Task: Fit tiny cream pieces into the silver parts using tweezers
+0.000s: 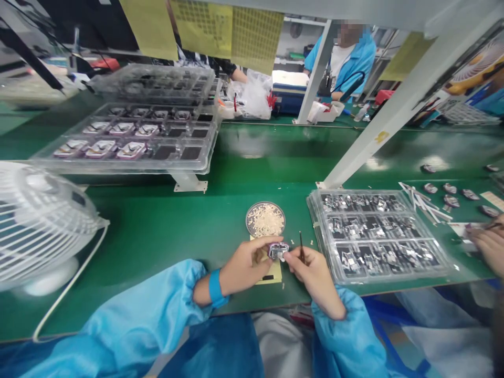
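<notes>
My left hand (244, 263) grips a small purple-edged device (277, 251) between thumb and fingers. At its right side, the fingertips of my right hand (309, 266) pinch a small silvery part touching the device. Dark tweezers (301, 245) stand upright from the same right hand. Just behind the hands, a round dish (265, 219) holds many tiny cream-coloured pieces. Under the hands lies a yellow paper (271, 275), partly covered. To the right, a clear tray (323, 252) holds many small metal parts in three rows.
A white fan (43, 226) stands at the left, its cable across the green table (165, 220). A raised tray (134, 167) holds similar devices. A slanted white post (378, 131) rises on the right. Another person's hand (490, 244) works at the right edge; people sit beyond.
</notes>
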Tool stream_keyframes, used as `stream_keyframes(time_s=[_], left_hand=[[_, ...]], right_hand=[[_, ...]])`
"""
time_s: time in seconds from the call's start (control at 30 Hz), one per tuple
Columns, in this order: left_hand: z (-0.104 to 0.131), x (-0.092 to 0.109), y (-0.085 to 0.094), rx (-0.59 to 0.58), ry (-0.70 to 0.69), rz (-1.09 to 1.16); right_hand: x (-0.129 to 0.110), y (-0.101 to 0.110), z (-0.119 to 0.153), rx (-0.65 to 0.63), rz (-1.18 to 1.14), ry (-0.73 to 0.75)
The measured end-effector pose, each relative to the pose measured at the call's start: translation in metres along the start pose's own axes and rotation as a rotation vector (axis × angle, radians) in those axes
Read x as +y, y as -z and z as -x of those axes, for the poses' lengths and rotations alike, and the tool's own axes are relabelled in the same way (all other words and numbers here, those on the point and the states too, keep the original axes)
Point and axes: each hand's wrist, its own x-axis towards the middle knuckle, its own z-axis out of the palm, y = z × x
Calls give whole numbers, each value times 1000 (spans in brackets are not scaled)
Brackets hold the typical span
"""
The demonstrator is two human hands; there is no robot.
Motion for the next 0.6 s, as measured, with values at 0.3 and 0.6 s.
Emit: stream_keyframes(time_s=[0.3,0.6], left_hand=[[-1,-1,-3,66,-4,-124],[0,-1,-2,75,-41,-110]], right_hand=[[-2,-2,1,26,-14,11],[-2,-5,1,62,3,62]])
